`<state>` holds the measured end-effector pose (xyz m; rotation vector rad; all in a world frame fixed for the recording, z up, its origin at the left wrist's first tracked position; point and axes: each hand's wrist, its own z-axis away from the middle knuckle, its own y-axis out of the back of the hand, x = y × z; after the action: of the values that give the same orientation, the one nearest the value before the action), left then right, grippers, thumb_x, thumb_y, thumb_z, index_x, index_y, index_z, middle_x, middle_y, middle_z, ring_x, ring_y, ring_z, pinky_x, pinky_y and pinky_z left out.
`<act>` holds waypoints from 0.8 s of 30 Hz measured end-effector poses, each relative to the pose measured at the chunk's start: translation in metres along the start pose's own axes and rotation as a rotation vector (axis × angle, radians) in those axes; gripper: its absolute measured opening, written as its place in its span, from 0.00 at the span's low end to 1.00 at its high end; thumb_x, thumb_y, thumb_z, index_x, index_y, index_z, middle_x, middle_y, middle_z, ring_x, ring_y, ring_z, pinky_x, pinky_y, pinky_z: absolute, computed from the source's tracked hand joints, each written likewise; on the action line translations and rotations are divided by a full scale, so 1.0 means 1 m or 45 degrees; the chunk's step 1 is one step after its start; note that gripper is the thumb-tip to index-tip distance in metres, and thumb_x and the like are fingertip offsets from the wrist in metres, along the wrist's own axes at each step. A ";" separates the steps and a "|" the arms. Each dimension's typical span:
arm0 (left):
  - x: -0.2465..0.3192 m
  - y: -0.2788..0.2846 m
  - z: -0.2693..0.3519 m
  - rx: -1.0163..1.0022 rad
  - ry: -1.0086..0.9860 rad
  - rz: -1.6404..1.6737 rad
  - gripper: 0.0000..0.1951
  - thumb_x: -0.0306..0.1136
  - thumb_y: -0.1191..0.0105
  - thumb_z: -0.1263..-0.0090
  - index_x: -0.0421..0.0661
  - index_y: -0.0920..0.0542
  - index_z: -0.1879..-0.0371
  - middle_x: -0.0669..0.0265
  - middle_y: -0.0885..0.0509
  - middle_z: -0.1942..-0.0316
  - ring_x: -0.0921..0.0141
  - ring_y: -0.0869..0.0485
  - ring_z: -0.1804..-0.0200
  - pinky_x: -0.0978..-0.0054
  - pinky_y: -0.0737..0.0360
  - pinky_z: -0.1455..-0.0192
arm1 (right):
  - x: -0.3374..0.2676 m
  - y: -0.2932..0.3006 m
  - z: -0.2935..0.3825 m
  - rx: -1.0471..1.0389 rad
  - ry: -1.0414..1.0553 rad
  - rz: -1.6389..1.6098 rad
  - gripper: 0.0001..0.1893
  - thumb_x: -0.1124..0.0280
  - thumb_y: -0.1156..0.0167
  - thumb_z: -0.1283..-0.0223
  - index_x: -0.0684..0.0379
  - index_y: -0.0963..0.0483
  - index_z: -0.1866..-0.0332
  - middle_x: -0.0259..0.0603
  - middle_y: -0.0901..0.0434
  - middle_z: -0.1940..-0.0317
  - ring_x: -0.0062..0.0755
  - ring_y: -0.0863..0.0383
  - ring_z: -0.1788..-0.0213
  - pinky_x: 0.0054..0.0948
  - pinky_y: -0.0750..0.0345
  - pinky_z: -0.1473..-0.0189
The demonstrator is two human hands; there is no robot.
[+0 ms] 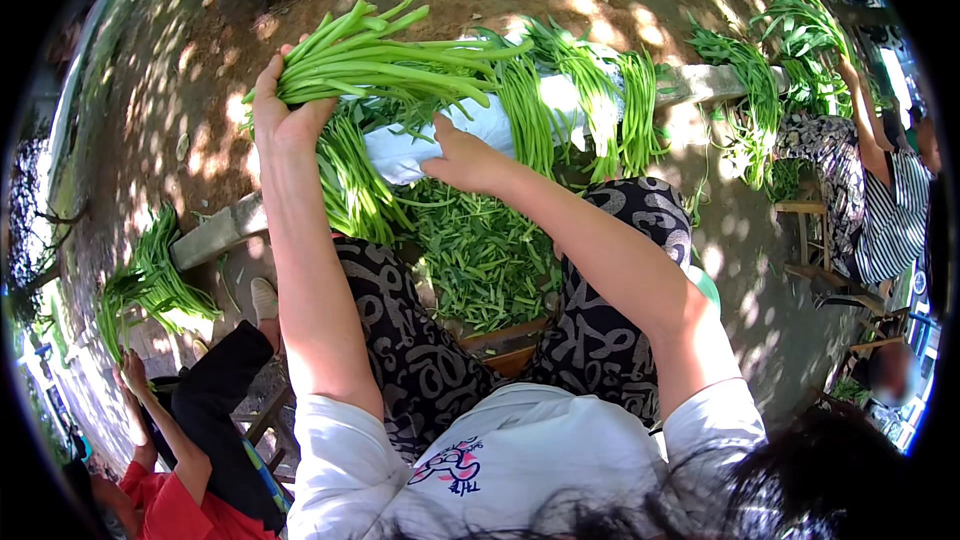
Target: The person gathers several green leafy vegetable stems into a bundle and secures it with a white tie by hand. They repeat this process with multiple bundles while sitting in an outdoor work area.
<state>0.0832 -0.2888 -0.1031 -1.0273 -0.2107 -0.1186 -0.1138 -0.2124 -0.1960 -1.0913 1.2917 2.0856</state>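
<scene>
My left hand grips a thick bunch of long green stems, which look like water spinach, and holds it above a raised bar. The cut-looking stem ends fan out to the upper right. Beside the bunch's leaves, my right hand has its thumb and forefinger apart; nothing shows between them. White sheeting wraps the bar beneath both hands. Over it hang several stem bundles, one under my left hand and others to the right. A heap of loose leaves and short pieces lies between my knees.
The bare stone bar runs on at both sides, bearing more bundles. A person in red sits at lower left, handling greens. Another in stripes holds a bunch at right. A wooden stool stands there.
</scene>
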 end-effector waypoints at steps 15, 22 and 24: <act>0.023 0.013 -0.001 0.003 -0.039 0.009 0.07 0.28 0.53 0.34 0.41 0.26 0.60 0.62 0.20 0.59 0.58 0.24 0.46 0.42 0.40 0.33 | -0.017 0.011 0.006 -0.079 -0.124 -0.892 0.13 0.68 0.48 0.37 0.69 0.29 0.56 0.43 0.20 0.68 0.27 0.20 0.71 0.26 0.23 0.68; 0.026 0.013 0.001 0.052 -0.127 0.015 0.07 0.28 0.52 0.34 0.42 0.24 0.60 0.62 0.20 0.57 0.58 0.25 0.45 0.44 0.39 0.34 | -0.010 0.019 0.013 -0.091 0.217 -0.512 0.13 0.65 0.46 0.42 0.67 0.25 0.64 0.39 0.21 0.72 0.26 0.20 0.75 0.25 0.24 0.72; 0.022 0.014 0.000 0.059 -0.109 -0.024 0.08 0.28 0.52 0.34 0.42 0.23 0.59 0.59 0.21 0.52 0.57 0.26 0.43 0.45 0.41 0.33 | -0.011 0.020 0.015 -0.105 0.194 -0.458 0.12 0.65 0.46 0.43 0.66 0.25 0.66 0.37 0.22 0.74 0.24 0.22 0.74 0.25 0.25 0.72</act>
<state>0.1077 -0.2813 -0.1100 -0.9855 -0.2996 -0.0862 -0.1271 -0.2078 -0.1727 -1.4251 0.9922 1.8274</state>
